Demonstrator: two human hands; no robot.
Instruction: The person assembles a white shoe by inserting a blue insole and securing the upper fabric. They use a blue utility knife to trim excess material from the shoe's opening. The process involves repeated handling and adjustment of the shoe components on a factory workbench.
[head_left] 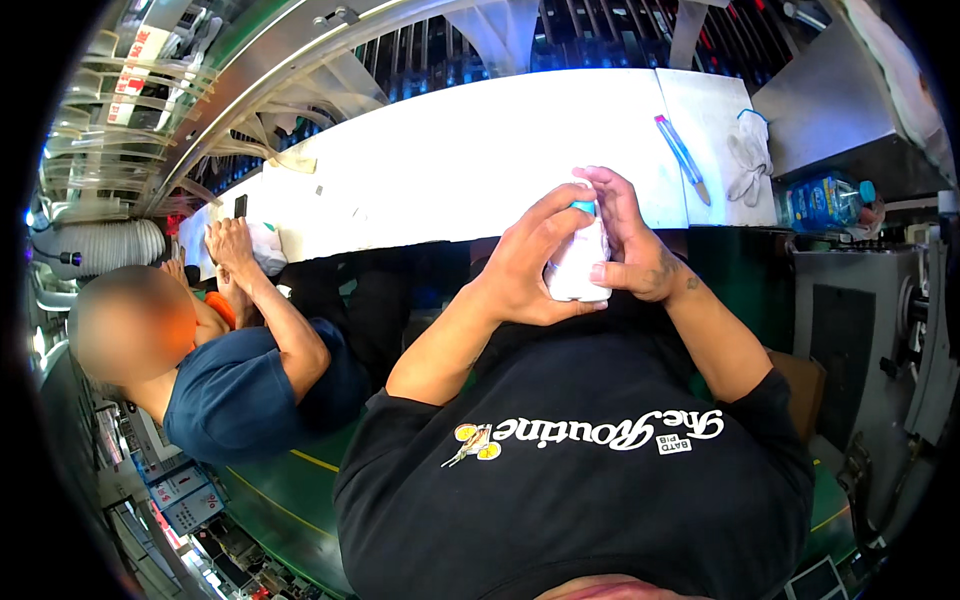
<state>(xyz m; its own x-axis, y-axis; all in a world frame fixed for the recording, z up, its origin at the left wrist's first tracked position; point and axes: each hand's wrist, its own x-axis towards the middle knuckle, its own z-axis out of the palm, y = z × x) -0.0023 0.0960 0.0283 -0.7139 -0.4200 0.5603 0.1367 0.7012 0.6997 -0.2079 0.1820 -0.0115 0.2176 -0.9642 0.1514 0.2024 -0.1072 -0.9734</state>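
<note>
A white object [580, 265] with a light-blue patch near its far end is held in front of my chest, just off the worktable's near edge. Its exact kind is hard to make out in the glare. My left hand [532, 252] wraps round its left side, fingers curled over the far end and thumb under the near end. On the other side my right hand [636, 245] grips it, with the thumb pressed to its surface and fingers reaching along the far end.
Across the white worktable [440, 160] lie a blue pen-like tool [683, 160] and white gloves [750, 160]. A bottle of blue liquid [830, 203] is beyond the table's right end. A co-worker [250, 390] sits at left, hands by a white bundle [266, 248]. Metal housing [830, 90] borders the right.
</note>
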